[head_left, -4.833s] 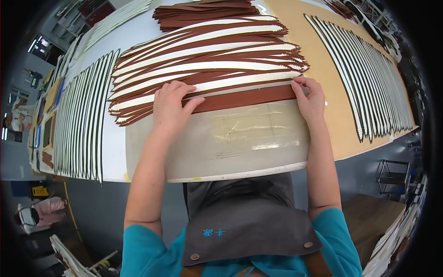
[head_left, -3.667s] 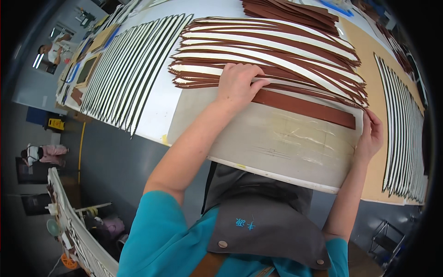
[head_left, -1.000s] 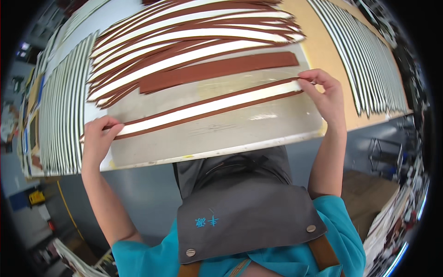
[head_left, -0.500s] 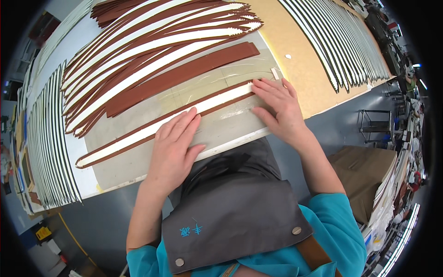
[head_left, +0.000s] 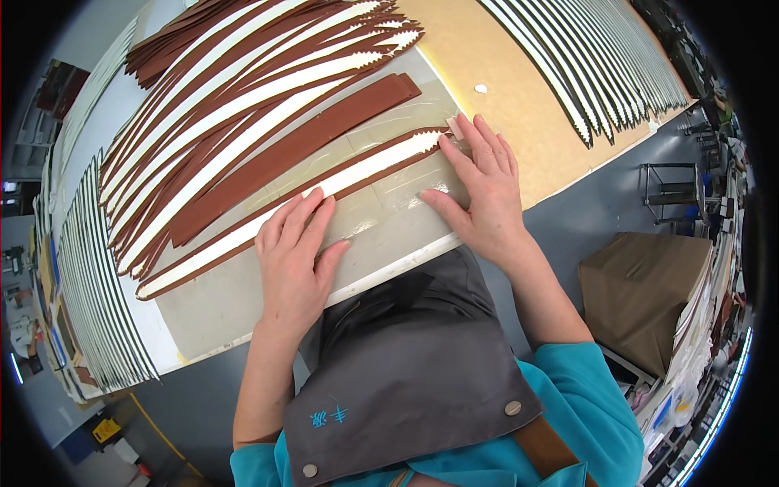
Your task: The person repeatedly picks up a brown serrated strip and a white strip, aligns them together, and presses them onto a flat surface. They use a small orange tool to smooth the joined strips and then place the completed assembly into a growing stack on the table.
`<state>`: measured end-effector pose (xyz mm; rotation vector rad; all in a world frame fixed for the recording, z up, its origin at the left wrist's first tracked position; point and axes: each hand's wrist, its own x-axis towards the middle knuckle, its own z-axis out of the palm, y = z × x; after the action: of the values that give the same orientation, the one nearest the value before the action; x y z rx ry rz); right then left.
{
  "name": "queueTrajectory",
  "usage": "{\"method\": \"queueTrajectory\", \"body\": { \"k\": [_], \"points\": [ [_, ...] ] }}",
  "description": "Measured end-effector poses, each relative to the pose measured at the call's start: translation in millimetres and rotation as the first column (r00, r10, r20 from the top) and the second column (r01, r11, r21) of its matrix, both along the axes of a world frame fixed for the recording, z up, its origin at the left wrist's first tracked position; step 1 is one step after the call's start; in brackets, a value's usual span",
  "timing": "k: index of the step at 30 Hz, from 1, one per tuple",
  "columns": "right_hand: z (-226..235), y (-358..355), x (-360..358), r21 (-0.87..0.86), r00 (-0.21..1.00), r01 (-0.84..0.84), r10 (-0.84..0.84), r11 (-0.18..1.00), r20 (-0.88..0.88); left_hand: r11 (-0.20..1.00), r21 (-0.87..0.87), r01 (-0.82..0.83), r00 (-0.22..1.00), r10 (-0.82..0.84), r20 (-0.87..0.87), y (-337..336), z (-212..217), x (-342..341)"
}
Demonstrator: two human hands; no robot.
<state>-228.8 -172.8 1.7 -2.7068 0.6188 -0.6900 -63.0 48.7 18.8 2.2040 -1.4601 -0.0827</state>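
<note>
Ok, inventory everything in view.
Edged strip: one, brown and white, on mat
Plain stack: one, brown, beyond strip
Edged pile: many, brown and white, behind
Plain pile: many, brown, upper left
Strip rows: at least two, black and white, sides
Mat: one, grey, beneath
Table: one, white, underneath
Board: one, tan, right
Stool: one, dark, right
Covered bundle: one, brown, right
Rim clutter: uncountable
Apron, two sleeves: grey, teal, below
Left hand, right hand: bare, on strip

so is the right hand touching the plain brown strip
Apart: the head view shows the grey sheet and white-centred strip lying between the right hand and the plain brown strip.
</note>
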Motion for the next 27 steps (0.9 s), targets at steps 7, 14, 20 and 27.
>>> {"method": "queueTrajectory", "body": {
  "k": [7,14,20,27],
  "points": [
    [-0.6,0.0,1.0,0.032,1.0,0.02,-0.02,0.999,0.004,1.0,-0.012,-0.003,1.0,0.003,-0.002,-1.1,-1.9,1.2],
    [3.9,2.2,3.7,0.029,1.0,0.013,-0.012,1.0,-0.024,1.0,-0.014,-0.012,0.999,0.011,-0.034,-2.6,1.2,0.0],
    [2.2,2.6,4.9,-0.005,0.998,0.024,-0.024,1.0,-0.059,1.0,-0.017,-0.015,1.0,0.015,0.018,-5.8,3.6,0.9],
    [1.7,2.2,5.3,-0.039,0.997,0.024,-0.026,0.999,-0.07,0.998,-0.045,-0.034,0.998,0.036,0.045,-29.5,17.7,10.2]
  ]
}}
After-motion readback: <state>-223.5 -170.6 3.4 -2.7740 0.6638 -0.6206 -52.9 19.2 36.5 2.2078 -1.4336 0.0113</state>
